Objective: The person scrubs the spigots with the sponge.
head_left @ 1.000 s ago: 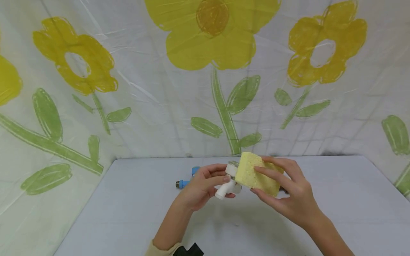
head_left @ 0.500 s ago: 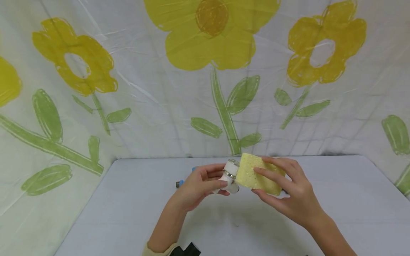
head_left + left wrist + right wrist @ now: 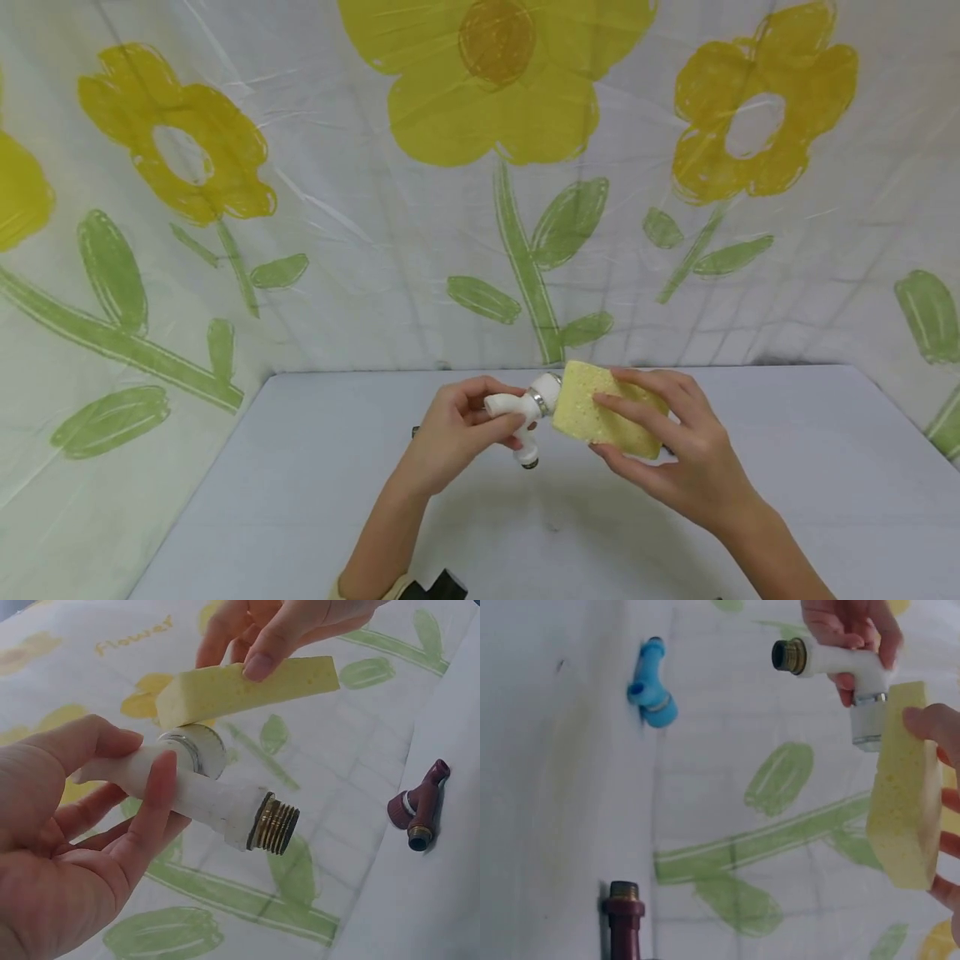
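Observation:
A white plastic tap (image 3: 528, 406) is pinched between the thumb and fingers of my left hand (image 3: 453, 437), above the table. Its brass threaded end (image 3: 276, 826) points away from the palm in the left wrist view. My right hand (image 3: 686, 446) grips a yellow sponge (image 3: 592, 406) by its edges, thumb opposite the fingers. One end of the sponge meets the tap's round knob (image 3: 201, 750), close to the metal ring. In the right wrist view the sponge stands beside the knob, partly covered by the right fingers (image 3: 937, 727).
On the white table (image 3: 262, 508) lie a blue tap (image 3: 651, 686) and a maroon tap (image 3: 421, 804), mostly hidden behind the hands in the head view. A sheet printed with yellow flowers (image 3: 495, 100) hangs at the table's back edge.
My left hand has turned the white tap, so its spout swings from pointing down to pointing left and the threaded end hangs down. The right hand and sponge have barely moved.

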`<action>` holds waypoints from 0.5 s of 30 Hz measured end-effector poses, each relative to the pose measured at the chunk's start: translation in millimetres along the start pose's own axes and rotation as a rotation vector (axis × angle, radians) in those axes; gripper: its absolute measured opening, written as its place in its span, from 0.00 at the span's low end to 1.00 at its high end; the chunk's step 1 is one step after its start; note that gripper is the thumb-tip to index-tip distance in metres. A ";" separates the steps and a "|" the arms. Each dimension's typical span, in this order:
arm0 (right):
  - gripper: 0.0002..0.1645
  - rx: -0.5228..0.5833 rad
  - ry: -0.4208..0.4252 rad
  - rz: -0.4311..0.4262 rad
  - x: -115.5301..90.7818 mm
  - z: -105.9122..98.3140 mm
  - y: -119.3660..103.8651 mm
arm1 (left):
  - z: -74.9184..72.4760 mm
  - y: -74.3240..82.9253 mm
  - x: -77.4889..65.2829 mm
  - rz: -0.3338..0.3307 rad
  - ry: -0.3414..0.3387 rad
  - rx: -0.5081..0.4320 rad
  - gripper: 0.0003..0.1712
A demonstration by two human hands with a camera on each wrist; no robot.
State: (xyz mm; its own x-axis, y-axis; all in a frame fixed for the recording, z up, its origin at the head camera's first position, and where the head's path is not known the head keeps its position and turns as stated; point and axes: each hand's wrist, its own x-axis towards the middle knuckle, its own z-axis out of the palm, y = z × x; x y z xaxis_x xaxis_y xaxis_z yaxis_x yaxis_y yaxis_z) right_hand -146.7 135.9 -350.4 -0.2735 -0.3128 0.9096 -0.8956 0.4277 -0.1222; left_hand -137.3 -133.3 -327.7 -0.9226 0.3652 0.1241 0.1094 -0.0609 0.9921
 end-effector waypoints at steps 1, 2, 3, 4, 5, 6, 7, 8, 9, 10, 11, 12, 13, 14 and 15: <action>0.27 0.005 -0.004 -0.004 0.0 0.3 0.1 | -0.5 -0.7 0.2 0.014 0.002 -0.003 0.15; 0.27 0.009 -0.009 -0.008 0.1 0.6 0.1 | -0.7 -1.4 0.6 0.025 -0.001 -0.005 0.15; 0.27 0.010 -0.014 -0.010 0.2 0.7 0.2 | -1.0 -2.2 1.2 0.035 -0.006 -0.006 0.15; 0.27 0.011 -0.016 -0.011 0.2 0.6 0.2 | -1.6 -3.3 1.9 0.045 -0.013 0.001 0.15; 0.27 0.010 -0.018 -0.009 0.4 0.4 0.2 | -2.2 -4.1 2.5 0.055 -0.021 0.015 0.15; 0.27 0.007 -0.018 -0.005 0.5 0.0 0.1 | -3.1 -4.5 2.8 0.064 -0.026 0.039 0.16; 0.27 0.005 -0.020 0.003 0.6 -0.5 -0.1 | -4.1 -4.9 2.9 0.070 -0.027 0.069 0.16; 0.28 0.007 -0.021 0.010 0.5 -1.0 -0.3 | -5.2 -5.3 3.2 0.077 -0.029 0.097 0.16; 0.28 0.008 -0.023 0.015 0.5 -1.3 -0.6 | -6.3 -5.6 3.3 0.083 -0.026 0.128 0.16; 0.27 0.013 -0.026 0.018 0.4 -1.5 -0.9 | -7.3 -5.8 3.3 0.089 -0.022 0.155 0.16; 0.27 0.018 -0.032 0.017 0.3 -1.5 -1.3 | -8.1 -5.6 3.1 0.099 -0.016 0.182 0.16; 0.27 0.024 -0.039 0.013 0.0 -1.3 -1.7 | -8.8 -5.7 3.1 0.108 -0.008 0.206 0.15; 0.27 0.029 -0.047 0.008 -0.2 -1.1 -1.9 | -9.5 -5.8 3.2 0.117 -0.006 0.216 0.15; 0.26 0.036 -0.053 0.001 -0.3 -0.7 -2.0 | -9.9 -5.8 3.1 0.127 -0.006 0.223 0.15; 0.26 0.037 -0.059 -0.005 -0.5 -0.4 -2.0 | -10.2 -5.6 3.1 0.134 -0.004 0.229 0.14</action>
State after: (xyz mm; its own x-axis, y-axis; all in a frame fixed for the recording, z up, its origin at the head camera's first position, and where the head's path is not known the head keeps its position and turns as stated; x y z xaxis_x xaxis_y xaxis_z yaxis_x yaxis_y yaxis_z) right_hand -144.7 135.5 -350.4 -0.2886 -0.3649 0.8852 -0.9090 0.3948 -0.1337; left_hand -144.6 -141.3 -333.1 -0.8927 0.3718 0.2546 0.3120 0.1023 0.9446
